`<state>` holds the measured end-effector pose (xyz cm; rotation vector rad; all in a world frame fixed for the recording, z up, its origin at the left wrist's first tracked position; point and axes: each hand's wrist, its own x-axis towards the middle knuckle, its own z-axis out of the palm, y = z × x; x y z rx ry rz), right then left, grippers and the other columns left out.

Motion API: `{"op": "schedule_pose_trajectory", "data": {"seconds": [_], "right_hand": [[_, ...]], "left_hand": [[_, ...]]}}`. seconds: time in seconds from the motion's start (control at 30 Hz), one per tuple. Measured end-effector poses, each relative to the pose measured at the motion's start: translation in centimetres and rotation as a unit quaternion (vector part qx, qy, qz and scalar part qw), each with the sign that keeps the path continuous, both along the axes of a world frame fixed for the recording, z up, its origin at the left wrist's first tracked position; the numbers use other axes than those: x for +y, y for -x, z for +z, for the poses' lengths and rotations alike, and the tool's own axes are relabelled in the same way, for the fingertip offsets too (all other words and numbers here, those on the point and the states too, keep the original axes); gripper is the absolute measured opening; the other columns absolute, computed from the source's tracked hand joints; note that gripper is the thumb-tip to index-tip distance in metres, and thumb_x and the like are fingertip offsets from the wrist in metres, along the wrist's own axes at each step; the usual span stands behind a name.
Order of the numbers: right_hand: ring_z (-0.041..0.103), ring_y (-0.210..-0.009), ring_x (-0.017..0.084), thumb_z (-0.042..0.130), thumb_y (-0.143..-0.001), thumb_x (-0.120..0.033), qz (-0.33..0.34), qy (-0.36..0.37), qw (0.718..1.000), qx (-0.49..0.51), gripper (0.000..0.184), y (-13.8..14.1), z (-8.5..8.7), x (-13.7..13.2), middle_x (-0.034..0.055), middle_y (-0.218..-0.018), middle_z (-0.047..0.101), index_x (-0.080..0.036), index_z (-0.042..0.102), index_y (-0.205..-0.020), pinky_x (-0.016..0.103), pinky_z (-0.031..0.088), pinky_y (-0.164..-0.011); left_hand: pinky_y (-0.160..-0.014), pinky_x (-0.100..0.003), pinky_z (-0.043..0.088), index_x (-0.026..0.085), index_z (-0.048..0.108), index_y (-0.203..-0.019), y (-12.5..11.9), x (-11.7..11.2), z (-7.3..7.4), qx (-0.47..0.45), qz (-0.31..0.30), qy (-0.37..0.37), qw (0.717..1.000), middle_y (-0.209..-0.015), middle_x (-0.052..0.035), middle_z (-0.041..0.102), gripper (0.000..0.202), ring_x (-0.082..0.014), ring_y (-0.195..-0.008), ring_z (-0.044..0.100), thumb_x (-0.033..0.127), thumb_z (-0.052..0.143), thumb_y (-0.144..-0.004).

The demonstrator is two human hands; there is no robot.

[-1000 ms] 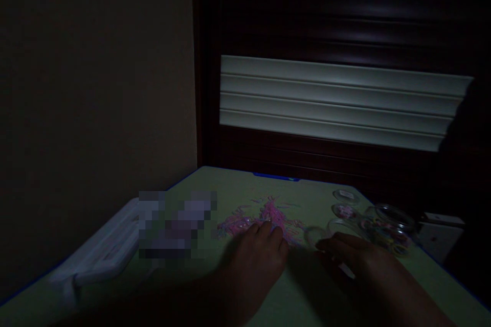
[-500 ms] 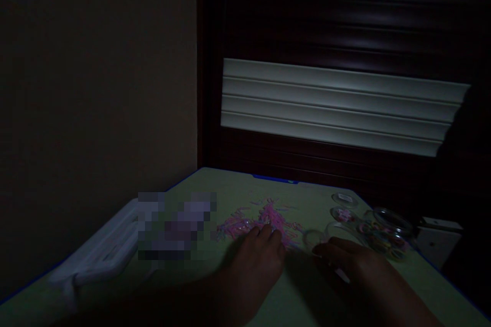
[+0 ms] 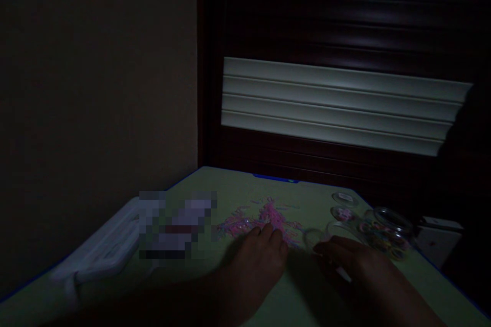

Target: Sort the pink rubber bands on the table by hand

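A loose pile of small thin pink and pastel pieces, some looped, is spread on the light green tabletop. At the near edge of the pile lies my left hand, palm down with fingers bent together; its fingertips are hidden. My right hand is closed around a clear round jar, tilted with its rim toward the pile. A small white patch shows beneath that hand. The dim light hides what the jar contains.
Right of my right hand, another clear jar and several coloured bands lie together. Two round lids are behind. A white rack and a pixelated object stand left. A white box is beyond the right edge.
Almost nothing differs. My left hand has shifted very slightly to the right at the pile's edge; my right hand keeps its place at the jar.
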<state>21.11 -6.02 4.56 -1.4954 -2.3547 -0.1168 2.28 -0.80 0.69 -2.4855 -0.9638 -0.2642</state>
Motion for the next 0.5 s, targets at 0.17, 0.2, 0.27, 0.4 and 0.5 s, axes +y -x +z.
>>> {"op": "schedule_pose_trajectory", "data": {"seconds": [0.17,0.2,0.27,0.4,0.5], "right_hand": [[0.058,-0.062,0.016,0.040,-0.079,-0.012,0.013,-0.012,1.000,0.003,0.024,-0.16,-0.12,0.09,0.0045,-0.073,0.060,-0.021,0.062,-0.082,0.026,0.043,-0.056],[0.058,-0.062,0.017,0.041,-0.079,-0.011,0.014,-0.012,1.000,0.003,0.024,-0.16,-0.12,0.09,0.0045,-0.073,0.060,-0.021,0.062,-0.083,0.026,0.043,-0.056],[0.058,-0.062,0.017,0.042,-0.079,-0.011,0.011,-0.008,1.000,0.002,0.024,-0.15,-0.09,0.09,0.0044,-0.073,0.060,-0.021,0.063,-0.083,0.026,0.043,-0.056],[0.058,-0.061,0.016,0.043,-0.077,-0.009,0.003,0.002,1.000,-0.005,0.022,-0.05,0.07,0.03,0.0034,-0.072,0.060,-0.022,0.062,-0.080,0.025,0.042,-0.053],[0.058,-0.062,0.016,0.043,-0.078,-0.010,0.000,0.003,1.000,-0.008,0.022,0.08,0.29,-0.13,0.0031,-0.073,0.060,-0.022,0.061,-0.080,0.026,0.042,-0.055]], "left_hand": [[-0.073,-0.036,0.044,0.013,0.056,-0.087,-0.02,0.11,-0.56,-0.001,-0.005,-0.014,1.000,-0.085,-0.0088,0.060,0.014,-0.0243,-0.086,0.054,0.005,0.050,-0.077],[-0.073,-0.035,0.044,0.012,0.056,-0.087,0.00,0.11,-0.57,-0.001,-0.008,-0.012,1.000,-0.084,-0.0088,0.060,0.013,-0.0241,-0.087,0.054,0.005,0.050,-0.078],[-0.075,-0.034,0.043,0.012,0.056,-0.088,0.06,0.01,-0.42,-0.002,-0.015,-0.006,1.000,-0.086,-0.0091,0.060,0.013,-0.0233,-0.089,0.054,0.005,0.049,-0.079],[-0.076,-0.033,0.043,0.012,0.055,-0.088,0.21,-0.38,0.13,-0.002,-0.021,-0.003,1.000,-0.086,-0.0084,0.059,0.013,-0.0223,-0.090,0.053,0.005,0.047,-0.081],[-0.072,-0.033,0.044,0.013,0.055,-0.087,0.23,-0.52,0.31,-0.003,-0.018,-0.001,1.000,-0.085,-0.0074,0.058,0.013,-0.0228,-0.087,0.053,0.005,0.049,-0.079]]}}
